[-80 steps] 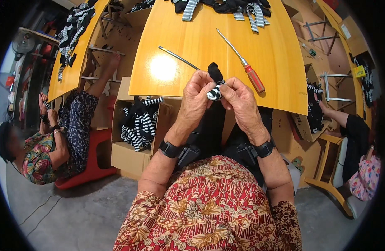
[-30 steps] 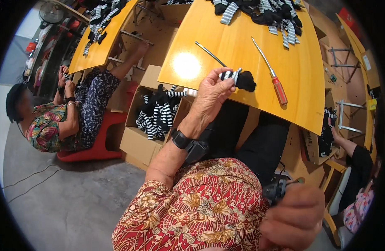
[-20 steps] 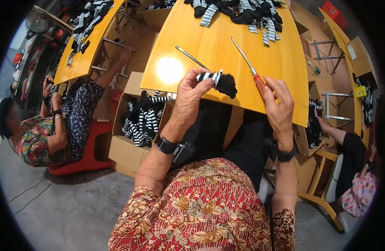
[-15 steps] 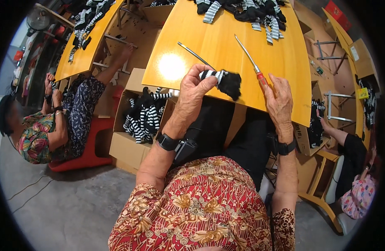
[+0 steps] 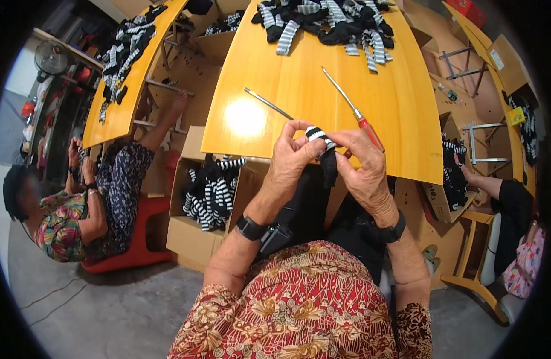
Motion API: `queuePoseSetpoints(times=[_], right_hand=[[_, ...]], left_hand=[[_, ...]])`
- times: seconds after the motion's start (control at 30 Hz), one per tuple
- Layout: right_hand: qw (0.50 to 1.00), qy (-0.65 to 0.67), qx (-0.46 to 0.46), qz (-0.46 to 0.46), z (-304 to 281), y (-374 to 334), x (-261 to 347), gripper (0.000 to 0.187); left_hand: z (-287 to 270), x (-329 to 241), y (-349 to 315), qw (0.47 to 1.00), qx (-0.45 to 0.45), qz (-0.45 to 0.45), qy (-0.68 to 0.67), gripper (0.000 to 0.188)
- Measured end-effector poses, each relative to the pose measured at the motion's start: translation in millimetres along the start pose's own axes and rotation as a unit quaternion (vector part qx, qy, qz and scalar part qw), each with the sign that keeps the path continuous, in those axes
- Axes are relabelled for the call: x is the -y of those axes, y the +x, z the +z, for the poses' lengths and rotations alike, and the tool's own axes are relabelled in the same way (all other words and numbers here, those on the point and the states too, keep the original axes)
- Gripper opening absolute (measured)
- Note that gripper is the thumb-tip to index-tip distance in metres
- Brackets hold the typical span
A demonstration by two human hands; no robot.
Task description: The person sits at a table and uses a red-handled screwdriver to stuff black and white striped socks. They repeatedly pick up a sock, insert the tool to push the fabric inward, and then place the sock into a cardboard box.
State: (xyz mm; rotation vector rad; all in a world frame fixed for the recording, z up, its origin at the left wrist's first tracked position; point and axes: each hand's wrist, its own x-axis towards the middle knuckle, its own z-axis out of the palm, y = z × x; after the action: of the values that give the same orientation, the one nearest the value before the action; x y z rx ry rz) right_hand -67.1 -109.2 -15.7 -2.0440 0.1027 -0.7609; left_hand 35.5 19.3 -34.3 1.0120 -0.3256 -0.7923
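Both hands meet at the near edge of the wooden table. Between them is a small knitted tube (image 5: 319,136), striped black and white, with a fuzzy black end hanging downward. My left hand (image 5: 289,158) is closed, pinching the striped part between thumb and fingers. From the other side my right hand (image 5: 365,170) closes on the same tube, fingertips near where stripes meet black. Just beyond my right hand lies a screwdriver (image 5: 363,122) with a red handle, its tip pointing away. A thin metal rod (image 5: 267,103) lies left of it; its near end is hidden behind my left hand.
A heap of striped and black knitted pieces (image 5: 329,24) covers the table's far end. Cardboard boxes of similar pieces stand left (image 5: 194,236) and right (image 5: 446,206). A person (image 5: 66,218) sits at left on a red stool (image 5: 135,245); another sits at right.
My right hand has left its place beside the red screwdriver handle and come left to grip the knitted tube. The black end has swung from pointing right to hanging down.
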Motion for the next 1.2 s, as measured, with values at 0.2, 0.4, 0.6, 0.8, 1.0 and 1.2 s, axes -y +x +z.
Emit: queuePoseSetpoints(times=[0.2,0.4,0.6,0.8,1.0,1.2], right_hand=[[1.0,-0.007,-0.02,0.003,6,4,-7,0.023],[0.985,0.055,-0.074,0.146,11,3,-4,0.007],[0.992,-0.012,-0.077,0.103,16,-4,4,0.006],[0.996,0.038,-0.069,0.05,20,-14,-2,0.008],[0.986,0.107,-0.002,0.132,12,-8,2,0.007],[0.979,0.128,0.013,0.161,11,-12,2,0.005]], left_hand=[[-2,1,6,0.999,-0.013,0.003,0.04,0.042],[9,8,-5,0.992,-0.016,0.113,0.059,0.04],[4,7,-10,0.987,-0.014,0.098,0.127,0.034],[0,9,-9,0.982,-0.048,0.04,0.178,0.026],[-3,14,-20,0.988,-0.037,0.086,0.12,0.019],[-1,10,-26,0.984,-0.034,0.117,0.132,0.014]])
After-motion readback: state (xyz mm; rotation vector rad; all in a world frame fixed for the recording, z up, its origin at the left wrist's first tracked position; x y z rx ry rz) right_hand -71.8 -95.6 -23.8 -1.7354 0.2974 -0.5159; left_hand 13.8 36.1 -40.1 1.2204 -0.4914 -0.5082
